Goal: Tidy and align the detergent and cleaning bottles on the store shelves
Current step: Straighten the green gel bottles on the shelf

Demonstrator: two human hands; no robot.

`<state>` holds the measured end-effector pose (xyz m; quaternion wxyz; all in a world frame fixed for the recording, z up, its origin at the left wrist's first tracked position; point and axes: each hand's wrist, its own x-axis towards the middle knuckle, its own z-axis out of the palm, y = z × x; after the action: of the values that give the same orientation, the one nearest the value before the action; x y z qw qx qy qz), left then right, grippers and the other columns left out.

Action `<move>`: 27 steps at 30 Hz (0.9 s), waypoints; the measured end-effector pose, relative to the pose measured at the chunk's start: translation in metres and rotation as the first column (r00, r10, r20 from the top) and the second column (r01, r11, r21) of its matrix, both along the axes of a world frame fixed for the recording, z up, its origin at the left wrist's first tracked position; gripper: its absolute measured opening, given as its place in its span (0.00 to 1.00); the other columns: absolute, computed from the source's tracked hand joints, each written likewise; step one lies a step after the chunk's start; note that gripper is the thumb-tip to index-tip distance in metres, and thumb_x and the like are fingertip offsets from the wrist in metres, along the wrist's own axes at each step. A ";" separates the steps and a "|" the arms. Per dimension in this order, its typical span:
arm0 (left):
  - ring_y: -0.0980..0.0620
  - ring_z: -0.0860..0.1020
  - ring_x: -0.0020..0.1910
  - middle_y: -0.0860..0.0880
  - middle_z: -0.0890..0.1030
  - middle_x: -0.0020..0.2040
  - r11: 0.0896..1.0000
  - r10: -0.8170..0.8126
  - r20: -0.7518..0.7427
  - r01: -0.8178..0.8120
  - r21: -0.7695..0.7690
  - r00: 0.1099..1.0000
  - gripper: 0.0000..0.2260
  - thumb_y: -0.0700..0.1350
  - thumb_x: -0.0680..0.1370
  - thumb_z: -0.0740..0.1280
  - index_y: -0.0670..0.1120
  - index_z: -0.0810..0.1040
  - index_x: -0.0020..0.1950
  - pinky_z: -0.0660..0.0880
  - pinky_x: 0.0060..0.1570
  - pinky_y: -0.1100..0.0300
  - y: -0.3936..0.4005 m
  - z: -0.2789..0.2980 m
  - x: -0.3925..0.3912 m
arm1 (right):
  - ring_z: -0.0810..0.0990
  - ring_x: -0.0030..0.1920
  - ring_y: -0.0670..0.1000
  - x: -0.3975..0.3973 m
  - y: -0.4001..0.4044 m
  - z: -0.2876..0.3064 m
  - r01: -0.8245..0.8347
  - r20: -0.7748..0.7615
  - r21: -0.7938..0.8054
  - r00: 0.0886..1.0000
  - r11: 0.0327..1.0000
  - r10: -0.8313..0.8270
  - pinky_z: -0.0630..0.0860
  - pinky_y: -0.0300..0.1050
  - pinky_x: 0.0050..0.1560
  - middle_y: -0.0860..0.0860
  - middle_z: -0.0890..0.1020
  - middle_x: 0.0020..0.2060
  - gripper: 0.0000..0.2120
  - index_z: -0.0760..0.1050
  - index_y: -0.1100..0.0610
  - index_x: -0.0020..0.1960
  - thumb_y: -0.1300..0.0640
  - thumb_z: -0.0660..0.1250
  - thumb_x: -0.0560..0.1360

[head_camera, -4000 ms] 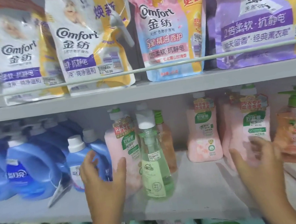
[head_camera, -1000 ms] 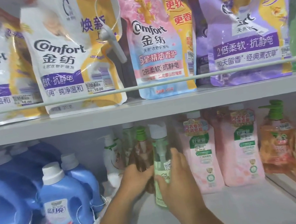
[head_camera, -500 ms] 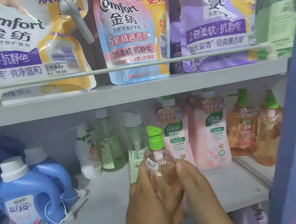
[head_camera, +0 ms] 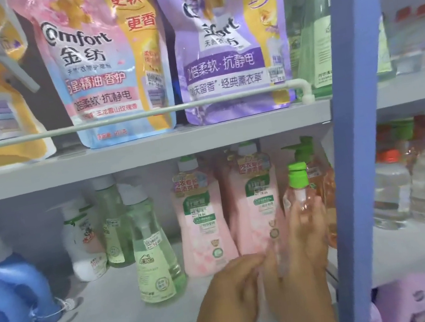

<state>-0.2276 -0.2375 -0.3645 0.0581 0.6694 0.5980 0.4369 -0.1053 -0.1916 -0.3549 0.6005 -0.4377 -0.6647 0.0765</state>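
Grey store shelving [head_camera: 149, 157] fills the view, refill pouches [head_camera: 226, 47] above behind a rail, a blue upright post [head_camera: 350, 194] bounding the bay. Half a second earlier the peach pump bottle [head_camera: 299, 197] sat centred between both hands; now it has travelled towards the post, the right hand [head_camera: 300, 247] curled around its body, the left hand [head_camera: 234, 291] trailing with relaxed fingers, holding nothing. It hangs just beside the orange pump bottles [head_camera: 320, 180] against the post, probably being regrouped with them. Pink bottles [head_camera: 201, 218] and a green bottle [head_camera: 151, 254] stand farther from the post
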 end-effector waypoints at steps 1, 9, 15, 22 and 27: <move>0.65 0.79 0.61 0.62 0.82 0.59 0.992 0.070 0.050 -0.074 0.102 0.996 0.13 0.39 0.82 0.67 0.54 0.85 0.59 0.73 0.62 0.67 -0.008 0.001 -0.011 | 0.45 0.84 0.57 0.002 0.002 -0.001 -0.009 0.021 0.091 1.000 0.996 0.007 0.56 0.66 0.77 0.52 0.46 0.84 0.35 0.58 0.59 0.82 0.65 0.64 0.77; 0.53 0.78 0.56 0.54 0.77 0.60 0.673 0.563 0.536 -0.725 0.146 0.629 0.12 0.48 0.79 0.70 0.53 0.75 0.62 0.70 0.56 0.59 -0.056 0.020 -0.132 | 0.80 0.57 0.38 -0.052 -0.007 -0.004 -0.568 -0.085 -0.136 0.823 0.812 0.561 0.78 0.42 0.60 0.36 0.79 0.56 0.12 0.80 0.47 0.59 0.61 0.67 0.80; 0.51 0.82 0.56 0.54 0.84 0.54 0.763 0.594 0.452 -0.644 -0.056 0.665 0.11 0.44 0.79 0.68 0.51 0.80 0.61 0.77 0.61 0.51 -0.041 0.042 -0.188 | 0.72 0.61 0.34 -0.142 -0.032 0.019 -0.601 0.005 -0.232 0.786 0.765 0.618 0.67 0.25 0.60 0.36 0.73 0.60 0.23 0.68 0.41 0.69 0.50 0.71 0.77; 0.46 0.79 0.53 0.47 0.82 0.58 0.778 0.622 0.279 -0.618 -0.117 0.731 0.10 0.45 0.81 0.65 0.48 0.77 0.63 0.70 0.49 0.60 0.015 0.073 -0.220 | 0.75 0.52 0.52 -0.195 -0.023 0.040 -0.425 -0.035 -0.381 0.894 0.821 0.447 0.65 0.41 0.48 0.48 0.72 0.49 0.15 0.67 0.56 0.53 0.48 0.70 0.79; 0.39 0.69 0.74 0.40 0.67 0.77 0.682 0.727 0.200 -0.658 -0.320 0.657 0.38 0.60 0.81 0.65 0.42 0.53 0.83 0.70 0.69 0.47 0.061 0.080 -0.234 | 0.75 0.57 0.48 -0.186 -0.024 0.034 -0.483 -0.048 -0.357 0.864 0.799 0.501 0.68 0.39 0.53 0.46 0.75 0.55 0.15 0.69 0.52 0.62 0.49 0.69 0.80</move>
<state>-0.4612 -0.1766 -0.2842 0.0530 0.3004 0.8358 0.4565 -0.2917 -0.2157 -0.3213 0.4539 -0.3535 -0.7445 0.3386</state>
